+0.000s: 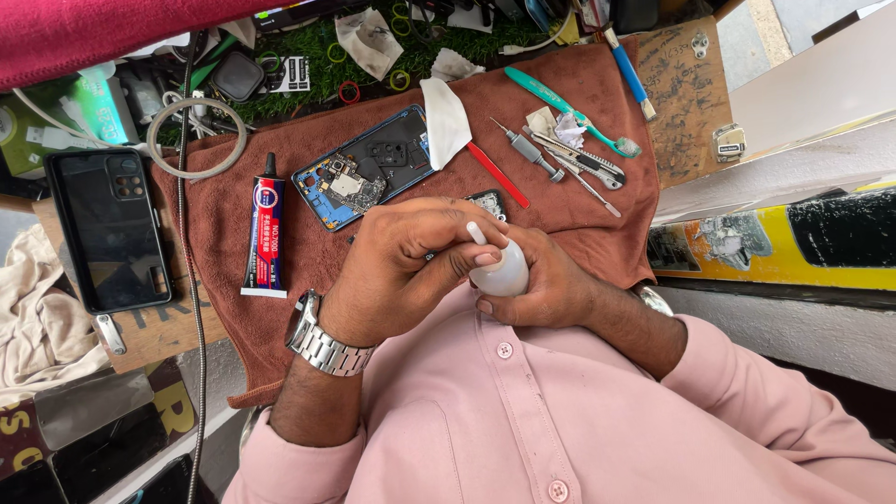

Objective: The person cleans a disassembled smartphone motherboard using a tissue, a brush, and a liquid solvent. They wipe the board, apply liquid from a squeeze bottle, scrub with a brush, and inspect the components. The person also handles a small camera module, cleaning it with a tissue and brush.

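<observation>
My right hand [551, 280] grips a small white plastic bottle [505, 274] close to my chest. The fingers of my left hand [401, 266], which wears a metal wristwatch, pinch the bottle's white nozzle cap [476, 232]. Beyond my hands, an opened phone with a blue frame [362, 170] lies on a brown towel [579, 215], its circuit board exposed. A white wipe [445, 117] rests on the phone's right end. A small dark part [488, 200] peeks out just past my knuckles.
On the towel lie a glue tube [266, 233], a red pry tool [497, 175], a screwdriver [525, 147], a utility knife [584, 161] and a teal toothbrush [566, 106]. A black phone case [110, 229] sits left; a cable [193, 308] runs down.
</observation>
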